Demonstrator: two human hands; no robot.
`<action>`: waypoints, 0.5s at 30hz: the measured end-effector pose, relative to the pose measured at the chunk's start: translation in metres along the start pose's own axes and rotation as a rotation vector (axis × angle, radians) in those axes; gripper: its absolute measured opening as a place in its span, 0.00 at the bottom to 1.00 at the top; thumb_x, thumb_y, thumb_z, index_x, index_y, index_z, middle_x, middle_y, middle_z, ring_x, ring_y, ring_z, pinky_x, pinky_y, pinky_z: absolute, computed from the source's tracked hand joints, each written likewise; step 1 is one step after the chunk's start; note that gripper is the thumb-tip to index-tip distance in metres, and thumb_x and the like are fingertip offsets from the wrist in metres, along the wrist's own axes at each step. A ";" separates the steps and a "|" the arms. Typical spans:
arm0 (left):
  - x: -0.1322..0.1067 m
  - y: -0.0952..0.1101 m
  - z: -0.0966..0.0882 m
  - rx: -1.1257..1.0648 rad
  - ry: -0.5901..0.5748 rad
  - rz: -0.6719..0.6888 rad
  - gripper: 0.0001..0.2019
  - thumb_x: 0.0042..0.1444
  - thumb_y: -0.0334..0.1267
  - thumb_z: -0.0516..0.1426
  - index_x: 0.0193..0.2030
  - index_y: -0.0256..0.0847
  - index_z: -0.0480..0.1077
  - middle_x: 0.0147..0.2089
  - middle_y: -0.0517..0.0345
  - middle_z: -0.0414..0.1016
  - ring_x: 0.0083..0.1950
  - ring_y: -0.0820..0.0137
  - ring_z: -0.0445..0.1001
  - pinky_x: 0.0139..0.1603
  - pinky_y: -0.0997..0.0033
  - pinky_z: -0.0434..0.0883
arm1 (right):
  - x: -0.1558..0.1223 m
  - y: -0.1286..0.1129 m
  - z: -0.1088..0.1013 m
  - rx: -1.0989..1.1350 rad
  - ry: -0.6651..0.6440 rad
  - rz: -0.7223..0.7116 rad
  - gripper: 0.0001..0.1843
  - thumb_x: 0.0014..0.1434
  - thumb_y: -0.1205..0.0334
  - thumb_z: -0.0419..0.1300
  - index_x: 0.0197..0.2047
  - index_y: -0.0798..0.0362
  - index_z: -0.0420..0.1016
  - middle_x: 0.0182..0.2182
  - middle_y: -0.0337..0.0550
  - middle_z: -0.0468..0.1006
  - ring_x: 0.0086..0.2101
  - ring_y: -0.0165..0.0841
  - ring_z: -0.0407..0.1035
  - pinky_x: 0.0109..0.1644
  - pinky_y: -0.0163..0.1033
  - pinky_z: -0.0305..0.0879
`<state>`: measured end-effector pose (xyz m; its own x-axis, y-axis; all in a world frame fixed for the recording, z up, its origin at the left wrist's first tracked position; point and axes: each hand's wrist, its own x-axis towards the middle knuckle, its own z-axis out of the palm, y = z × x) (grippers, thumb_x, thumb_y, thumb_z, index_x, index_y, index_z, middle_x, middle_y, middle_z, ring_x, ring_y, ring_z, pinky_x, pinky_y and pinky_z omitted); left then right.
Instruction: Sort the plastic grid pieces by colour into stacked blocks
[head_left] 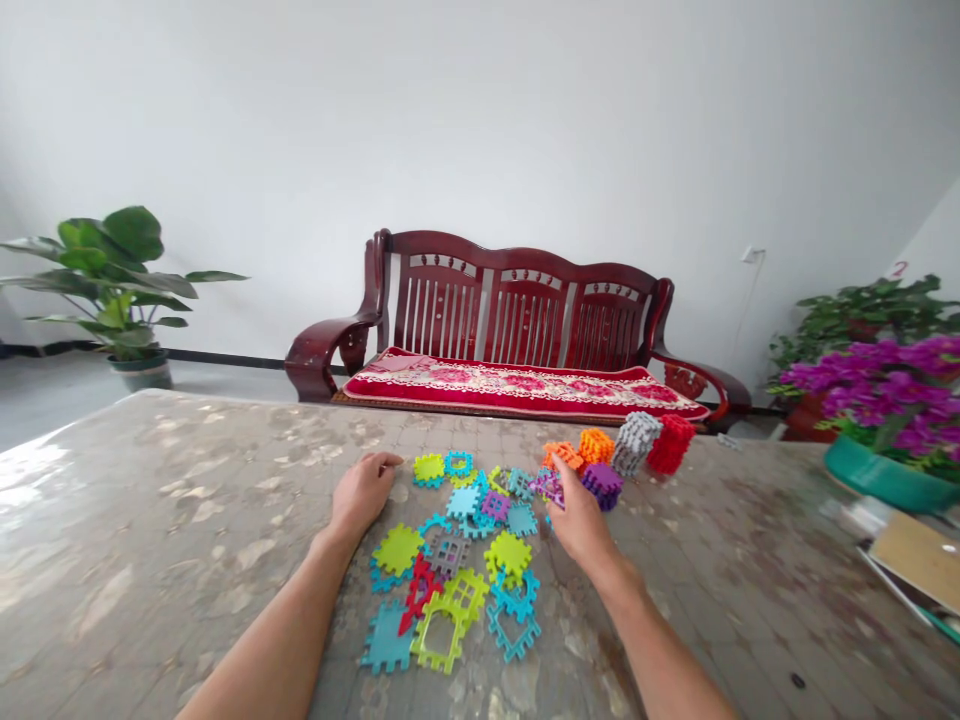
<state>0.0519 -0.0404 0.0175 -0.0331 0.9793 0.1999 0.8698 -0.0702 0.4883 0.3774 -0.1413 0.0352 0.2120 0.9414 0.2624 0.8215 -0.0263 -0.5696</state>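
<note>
My left hand (365, 492) rests on the table left of the loose puzzle tiles, fingers curled together and nothing seen in them. My right hand (576, 512) is at the right side of the spread, with a purple-and-white interlocking tile (548, 487) between its thumb and index finger. Just beyond its fingertips lie orange tiles (564, 455). A purple stack (602, 484) stands right beside it. Between my arms lie a lime tile (399, 549), a grey window tile (448, 553), a red tile (422, 590), a blue tile (388, 637) and several others, some overlapping.
Orange (597, 446), grey (637, 442) and red (671, 445) tile stacks stand at the table's far right. A teal flower pot (885, 475) and cardboard (921, 560) are on the right. Behind the table (187, 520) stands a wooden bench (525, 310).
</note>
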 end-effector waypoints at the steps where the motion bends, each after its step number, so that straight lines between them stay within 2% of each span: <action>1: 0.000 0.000 0.000 0.003 -0.001 0.002 0.18 0.57 0.35 0.48 0.45 0.46 0.77 0.51 0.56 0.80 0.50 0.65 0.77 0.49 0.72 0.70 | -0.001 -0.001 0.000 -0.031 0.003 -0.025 0.36 0.52 0.76 0.53 0.65 0.55 0.61 0.58 0.50 0.73 0.56 0.37 0.68 0.61 0.39 0.62; 4: 0.001 -0.002 0.002 0.010 0.000 0.006 0.18 0.57 0.35 0.48 0.45 0.46 0.77 0.51 0.56 0.80 0.51 0.66 0.76 0.49 0.72 0.70 | -0.003 0.001 0.001 -0.124 -0.002 -0.072 0.31 0.54 0.75 0.54 0.62 0.55 0.67 0.56 0.51 0.74 0.56 0.38 0.68 0.61 0.40 0.62; 7: 0.001 -0.003 0.003 0.012 0.006 0.010 0.18 0.57 0.35 0.48 0.45 0.47 0.78 0.50 0.57 0.80 0.50 0.66 0.76 0.49 0.73 0.70 | -0.004 0.003 0.002 -0.178 0.021 -0.083 0.29 0.56 0.72 0.56 0.61 0.56 0.68 0.55 0.51 0.75 0.55 0.39 0.69 0.58 0.40 0.64; 12: 0.002 -0.004 0.004 0.016 0.000 0.013 0.18 0.57 0.36 0.48 0.46 0.46 0.77 0.51 0.56 0.79 0.51 0.65 0.76 0.49 0.71 0.70 | -0.005 0.004 0.002 -0.202 0.103 -0.081 0.26 0.57 0.69 0.57 0.60 0.56 0.69 0.52 0.51 0.77 0.52 0.40 0.71 0.57 0.41 0.65; 15: 0.003 -0.004 0.004 0.022 -0.005 0.006 0.18 0.57 0.36 0.48 0.46 0.45 0.77 0.52 0.55 0.79 0.50 0.65 0.76 0.49 0.71 0.70 | -0.006 0.004 0.002 -0.189 0.121 -0.085 0.21 0.58 0.68 0.57 0.55 0.53 0.73 0.50 0.49 0.79 0.49 0.40 0.74 0.53 0.41 0.67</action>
<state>0.0501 -0.0368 0.0124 -0.0253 0.9798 0.1986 0.8808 -0.0720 0.4679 0.3785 -0.1460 0.0300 0.1899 0.8962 0.4009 0.9212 -0.0213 -0.3886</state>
